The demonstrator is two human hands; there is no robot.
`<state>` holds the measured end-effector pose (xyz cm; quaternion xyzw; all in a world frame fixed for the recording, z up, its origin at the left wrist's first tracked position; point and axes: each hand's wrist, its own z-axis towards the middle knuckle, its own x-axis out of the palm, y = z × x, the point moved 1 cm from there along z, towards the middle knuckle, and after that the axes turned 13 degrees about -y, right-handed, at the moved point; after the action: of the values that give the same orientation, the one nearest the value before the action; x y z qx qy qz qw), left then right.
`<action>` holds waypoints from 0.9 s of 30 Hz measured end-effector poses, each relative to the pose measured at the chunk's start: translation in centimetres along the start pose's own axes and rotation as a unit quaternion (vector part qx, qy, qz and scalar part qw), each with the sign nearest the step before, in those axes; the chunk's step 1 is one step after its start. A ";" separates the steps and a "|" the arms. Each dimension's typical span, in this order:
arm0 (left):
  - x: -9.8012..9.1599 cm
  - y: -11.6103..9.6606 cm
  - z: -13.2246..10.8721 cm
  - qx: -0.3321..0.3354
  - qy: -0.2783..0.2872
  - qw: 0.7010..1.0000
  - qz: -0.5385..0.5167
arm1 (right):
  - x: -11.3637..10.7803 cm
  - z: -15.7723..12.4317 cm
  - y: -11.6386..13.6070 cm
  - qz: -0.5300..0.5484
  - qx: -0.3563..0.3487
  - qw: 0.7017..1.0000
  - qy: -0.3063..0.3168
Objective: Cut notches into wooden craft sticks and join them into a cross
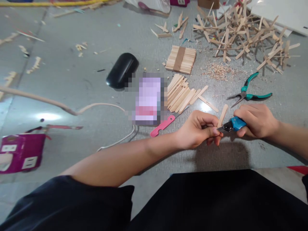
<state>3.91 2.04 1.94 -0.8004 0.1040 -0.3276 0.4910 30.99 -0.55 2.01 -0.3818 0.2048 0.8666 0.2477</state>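
My left hand is closed, pinching a flat wooden craft stick that stands nearly upright. My right hand is wrapped round a blue utility knife, whose dark blade end rests against the lower part of the stick. Both hands hover just above the grey floor in front of my knees.
Loose sticks lie fanned beyond my hands, with a taped bundle and a heap of glued stick crosses farther back. Green-handled pliers, shavings, a pink cutter, a black case, a cable and a magenta power strip surround them.
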 end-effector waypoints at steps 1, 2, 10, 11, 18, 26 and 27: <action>0.0 0.0 -0.1 0.002 -0.007 1.000 0.008 | 0.1 0.0 -0.1 0.009 -0.006 1.000 -0.011; 0.1 -0.1 -0.1 0.003 -0.014 1.000 0.021 | 0.1 0.0 -0.2 0.018 -0.011 1.000 -0.017; 0.6 0.1 -0.5 0.029 -0.064 0.992 0.107 | 0.8 -0.7 -0.2 0.045 0.027 0.999 0.006; 0.7 0.1 -0.6 0.045 -0.074 0.989 0.118 | 0.8 -0.7 -0.1 0.040 0.031 0.999 0.003; 0.7 0.4 -0.5 0.083 -0.095 0.983 0.136 | 1.0 -0.4 0.4 0.005 0.039 0.999 0.002; 0.3 1.0 0.3 0.011 -0.017 1.000 -0.010 | 0.4 0.2 0.0 0.023 0.015 1.000 -0.009; 0.3 1.0 0.3 0.013 -0.012 1.000 -0.014 | 0.4 0.2 0.0 0.030 0.016 0.999 -0.014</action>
<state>4.48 1.65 1.07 -0.7990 0.0833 -0.3263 0.4981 30.67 -0.36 1.83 -0.3599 0.2263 0.8752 0.2308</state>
